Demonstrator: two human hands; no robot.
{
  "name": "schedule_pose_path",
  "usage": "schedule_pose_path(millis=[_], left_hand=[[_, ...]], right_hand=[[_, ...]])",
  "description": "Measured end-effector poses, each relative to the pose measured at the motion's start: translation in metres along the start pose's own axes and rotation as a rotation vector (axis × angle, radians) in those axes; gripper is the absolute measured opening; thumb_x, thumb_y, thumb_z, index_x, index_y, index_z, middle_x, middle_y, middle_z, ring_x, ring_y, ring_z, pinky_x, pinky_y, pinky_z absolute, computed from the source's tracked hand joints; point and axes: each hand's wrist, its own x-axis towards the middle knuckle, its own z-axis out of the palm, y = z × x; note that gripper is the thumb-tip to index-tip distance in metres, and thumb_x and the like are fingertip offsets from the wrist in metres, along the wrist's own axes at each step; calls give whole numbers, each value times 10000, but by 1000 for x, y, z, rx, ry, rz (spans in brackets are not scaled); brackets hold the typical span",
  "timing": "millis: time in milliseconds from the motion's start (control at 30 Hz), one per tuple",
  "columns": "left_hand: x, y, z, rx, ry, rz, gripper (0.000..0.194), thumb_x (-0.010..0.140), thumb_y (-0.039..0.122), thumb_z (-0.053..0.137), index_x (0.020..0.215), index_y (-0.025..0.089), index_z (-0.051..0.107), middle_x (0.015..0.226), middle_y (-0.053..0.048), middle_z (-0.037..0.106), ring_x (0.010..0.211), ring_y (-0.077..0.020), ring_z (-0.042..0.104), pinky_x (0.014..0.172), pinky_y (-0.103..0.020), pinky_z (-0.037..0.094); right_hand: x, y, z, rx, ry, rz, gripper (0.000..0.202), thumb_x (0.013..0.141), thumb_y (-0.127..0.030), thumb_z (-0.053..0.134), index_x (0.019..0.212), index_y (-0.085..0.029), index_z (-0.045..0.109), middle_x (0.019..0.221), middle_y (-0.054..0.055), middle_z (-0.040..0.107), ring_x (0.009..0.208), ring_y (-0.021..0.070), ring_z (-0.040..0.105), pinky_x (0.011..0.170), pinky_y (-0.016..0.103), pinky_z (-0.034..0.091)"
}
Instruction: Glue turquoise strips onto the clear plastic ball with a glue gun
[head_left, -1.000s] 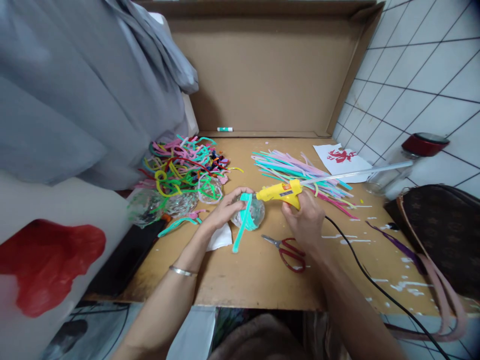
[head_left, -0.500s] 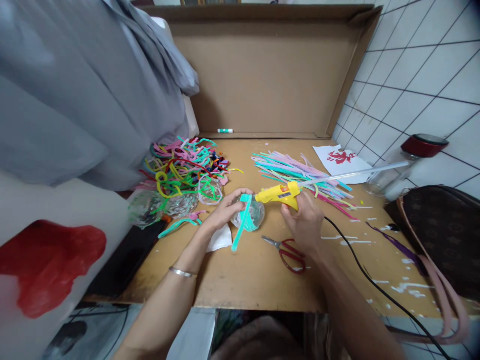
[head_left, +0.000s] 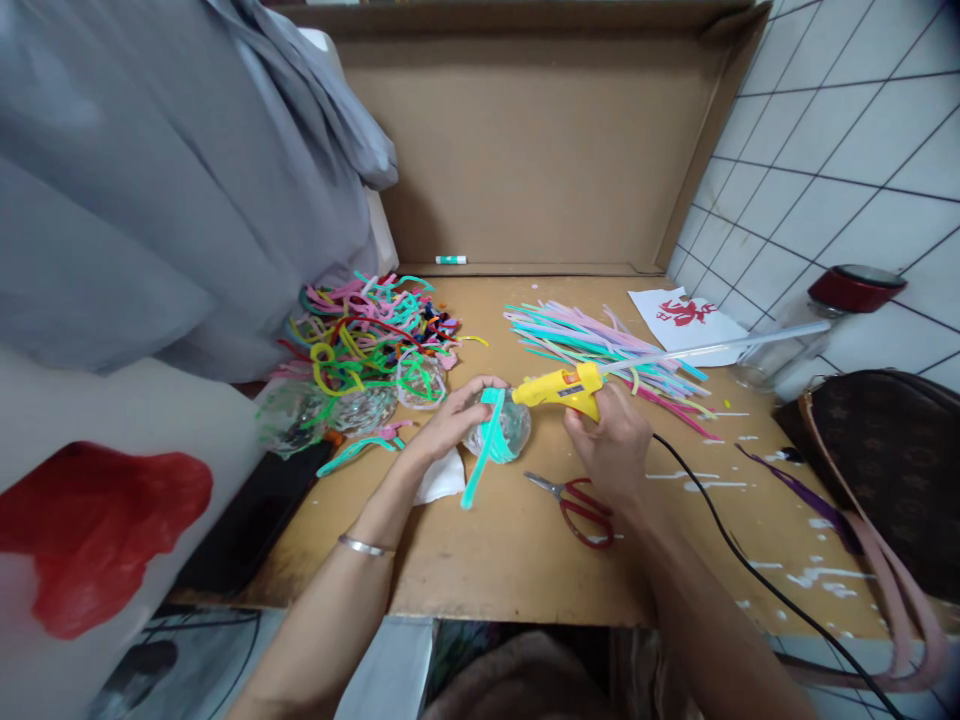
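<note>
My left hand (head_left: 463, 412) is closed around the left side of a clear, round plastic piece (head_left: 519, 428). A turquoise pipe cleaner (head_left: 491, 448) is wound across that piece, and its loose end hangs toward me. My right hand (head_left: 611, 435) grips a yellow hot glue gun (head_left: 559, 388) by its handle. The gun's nozzle points left and meets the pipe cleaner's upper edge; whether glue is coming out is too small to tell. A long translucent glue stick (head_left: 720, 345) juts from the gun's back. Below the gun lie red-handled scissors (head_left: 577, 508).
Pastel pipe cleaners (head_left: 600, 345) lie behind the gun, with a tangled colourful heap (head_left: 360, 330) at left beside clear round pieces (head_left: 360, 408). A black cord (head_left: 720, 540) runs right. A jar (head_left: 795, 350), a brown bag (head_left: 885, 470) and a cardboard wall (head_left: 525, 150) border the table.
Both hands and the glue gun stay almost still. The pipe cleaner's loose end hangs very slightly lower, and the view has shifted a little.
</note>
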Motion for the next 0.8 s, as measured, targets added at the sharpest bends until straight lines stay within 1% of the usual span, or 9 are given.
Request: schedule_pose_path(millis=[233,400,567,800], left_hand=[[0,0,0,8,-2,2,362,747,192,579,1107,202,610,1143,-18,626,992,-171,559,854,-253,433],[1,1,0,-3,-6,-9,362,747,212,592,1109,191,605,1128,-28,630,975,-177,564,833,-257,440],[1,2,0,-8,-13,7,362,747,214,598,1108,190,603,1137,-29,626,984,-179,563,853,-260,435],[1,0,0,12,-7,-4,368,750,216,583,1117,199,600,1120,-24,628,969,-174,554,846,-260,434]], right_hand=[[1,0,0,-1,25,-5,137,808,-188,533,944,-203,546,780,31,603,695,189,554,608,299,422],[1,-1,0,0,8,3,104,805,-190,523,905,-212,542,753,25,593,681,188,552,606,297,426],[0,0,0,1,18,-18,86,798,-174,529,875,-214,531,744,21,594,675,185,553,598,293,419],[2,0,1,33,33,12,169,803,-187,533,969,-210,545,809,39,620,717,201,567,618,306,431]])
